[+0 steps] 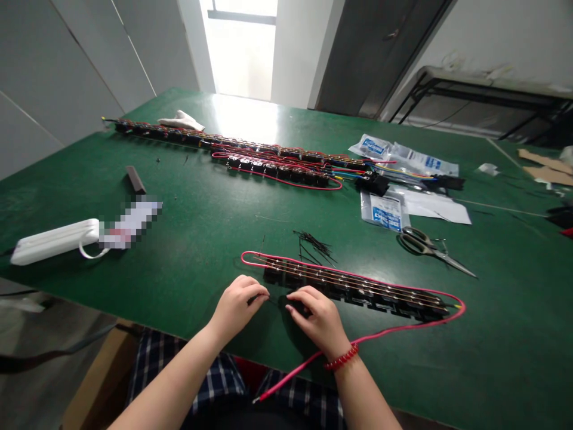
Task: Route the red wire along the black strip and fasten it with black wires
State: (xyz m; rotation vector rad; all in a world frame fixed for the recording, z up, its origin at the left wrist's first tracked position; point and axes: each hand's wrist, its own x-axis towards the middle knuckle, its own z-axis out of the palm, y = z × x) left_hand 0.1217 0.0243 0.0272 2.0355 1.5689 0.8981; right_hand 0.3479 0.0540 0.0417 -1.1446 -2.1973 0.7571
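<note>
My left hand is just in front of the near end of a black strip module, with thumb and fingertips pinched together. Whatever it may hold is too thin or hidden to make out. My right hand, a red bead bracelet on its wrist, is curled close to the strip's front edge, a small gap showing between thumb and index finger. A red wire loops around the strip, passes by my right wrist and ends near my lap. Behind the strip lies a loose pile of thin black ties.
Scissors lie to the right, near plastic bags and white paper. Longer wired strips stretch across the back of the green table. A white power strip is at left.
</note>
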